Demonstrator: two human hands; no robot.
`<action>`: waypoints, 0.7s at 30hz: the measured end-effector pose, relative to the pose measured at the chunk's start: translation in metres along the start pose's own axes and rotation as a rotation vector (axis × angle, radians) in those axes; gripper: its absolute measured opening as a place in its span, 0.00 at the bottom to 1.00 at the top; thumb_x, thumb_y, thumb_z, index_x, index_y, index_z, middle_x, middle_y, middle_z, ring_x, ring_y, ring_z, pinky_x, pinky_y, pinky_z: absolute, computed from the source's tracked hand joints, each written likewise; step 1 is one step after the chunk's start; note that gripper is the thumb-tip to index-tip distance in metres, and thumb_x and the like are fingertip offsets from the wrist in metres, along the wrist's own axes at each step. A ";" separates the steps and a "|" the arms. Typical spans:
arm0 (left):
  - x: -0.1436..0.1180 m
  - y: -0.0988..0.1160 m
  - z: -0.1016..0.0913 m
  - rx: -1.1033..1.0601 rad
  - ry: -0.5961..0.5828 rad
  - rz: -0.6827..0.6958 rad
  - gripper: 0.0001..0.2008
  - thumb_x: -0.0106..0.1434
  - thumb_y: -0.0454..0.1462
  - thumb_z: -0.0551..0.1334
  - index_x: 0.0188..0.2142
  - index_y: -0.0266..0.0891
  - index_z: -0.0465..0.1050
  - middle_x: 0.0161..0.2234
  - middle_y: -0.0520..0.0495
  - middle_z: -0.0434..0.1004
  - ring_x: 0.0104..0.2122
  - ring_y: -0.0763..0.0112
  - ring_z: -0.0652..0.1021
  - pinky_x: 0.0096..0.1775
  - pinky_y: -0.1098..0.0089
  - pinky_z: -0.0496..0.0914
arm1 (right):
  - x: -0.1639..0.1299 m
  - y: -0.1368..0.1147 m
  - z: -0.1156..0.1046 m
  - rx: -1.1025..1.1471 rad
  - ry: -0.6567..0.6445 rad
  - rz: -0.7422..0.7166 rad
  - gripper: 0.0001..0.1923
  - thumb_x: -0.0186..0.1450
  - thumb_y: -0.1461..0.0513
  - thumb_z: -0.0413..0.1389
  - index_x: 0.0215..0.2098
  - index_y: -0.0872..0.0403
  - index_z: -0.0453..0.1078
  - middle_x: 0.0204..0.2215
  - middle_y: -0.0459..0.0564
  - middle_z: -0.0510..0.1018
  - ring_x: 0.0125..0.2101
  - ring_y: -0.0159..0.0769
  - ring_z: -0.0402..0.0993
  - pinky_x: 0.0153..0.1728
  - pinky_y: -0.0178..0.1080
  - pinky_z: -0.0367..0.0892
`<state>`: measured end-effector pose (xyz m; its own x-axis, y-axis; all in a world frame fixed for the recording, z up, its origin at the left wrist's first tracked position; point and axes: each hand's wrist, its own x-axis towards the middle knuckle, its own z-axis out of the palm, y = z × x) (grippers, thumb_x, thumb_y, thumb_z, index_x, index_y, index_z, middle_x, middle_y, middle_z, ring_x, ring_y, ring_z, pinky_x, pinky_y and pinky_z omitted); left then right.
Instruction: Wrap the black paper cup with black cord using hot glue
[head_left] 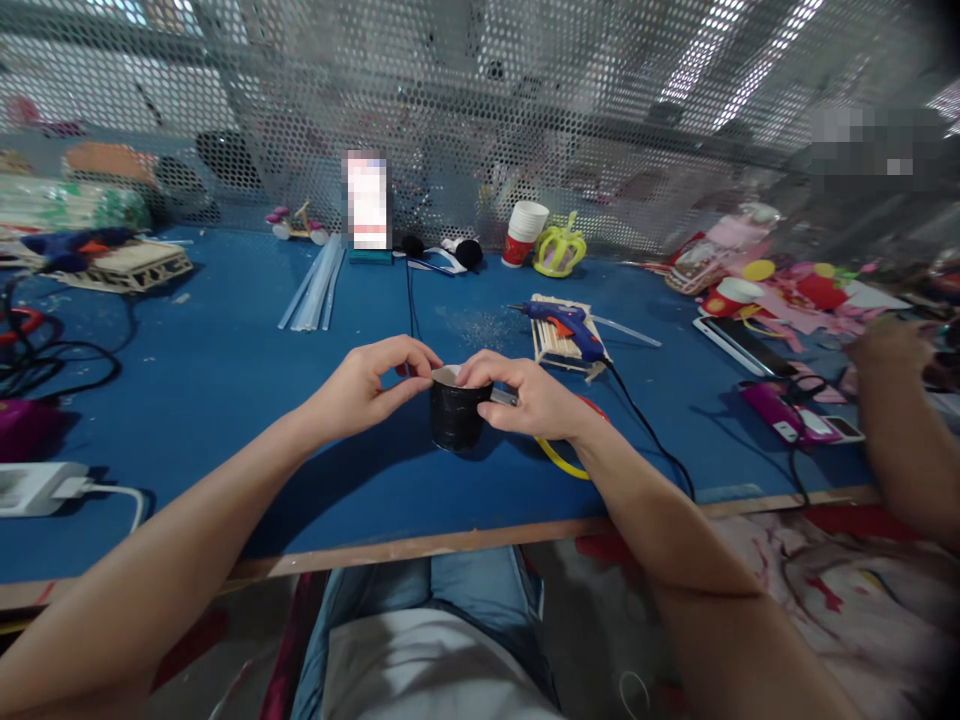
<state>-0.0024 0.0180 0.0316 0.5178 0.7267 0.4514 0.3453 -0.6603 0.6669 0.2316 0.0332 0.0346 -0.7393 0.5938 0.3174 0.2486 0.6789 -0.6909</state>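
A small cup wrapped in black [454,412] stands upright on the blue table [225,400], white inside at its rim. My left hand [367,385] pinches the rim on the left side. My right hand [525,395] grips the rim and the right side of the cup. Under my right hand lie scissors with red and yellow handles [559,455], partly hidden by the wrist.
A blue glue gun [566,328] rests on a stick frame behind the cup, its black cable running right. Glue sticks [315,285], a red paper cup [523,235], a yellow crown [559,250] and another person's arm [907,420] at right. Cables and a white power strip [34,487] at left.
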 end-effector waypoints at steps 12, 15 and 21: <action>0.000 0.000 0.004 -0.367 -0.037 -0.123 0.04 0.61 0.35 0.59 0.31 0.35 0.67 0.38 0.43 0.73 0.40 0.68 0.75 0.43 0.67 0.68 | 0.000 0.000 0.000 0.112 -0.020 -0.018 0.10 0.55 0.69 0.52 0.35 0.53 0.66 0.38 0.49 0.70 0.43 0.35 0.68 0.48 0.43 0.61; 0.000 0.002 0.004 -0.490 -0.061 -0.149 0.04 0.60 0.34 0.60 0.30 0.35 0.66 0.37 0.44 0.74 0.39 0.70 0.75 0.43 0.67 0.68 | 0.000 -0.001 0.000 0.178 -0.042 -0.023 0.09 0.55 0.69 0.52 0.35 0.53 0.66 0.39 0.49 0.70 0.45 0.36 0.67 0.49 0.44 0.61; 0.000 0.003 0.003 -0.537 -0.039 -0.195 0.07 0.57 0.35 0.63 0.27 0.34 0.67 0.32 0.46 0.74 0.32 0.74 0.74 0.38 0.70 0.68 | -0.001 -0.001 0.000 0.195 -0.035 -0.003 0.08 0.56 0.66 0.54 0.35 0.53 0.66 0.41 0.49 0.69 0.47 0.37 0.66 0.51 0.46 0.58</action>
<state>0.0011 0.0156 0.0316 0.5162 0.8114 0.2742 -0.0034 -0.3182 0.9480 0.2316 0.0322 0.0350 -0.7619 0.5743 0.2994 0.1227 0.5818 -0.8040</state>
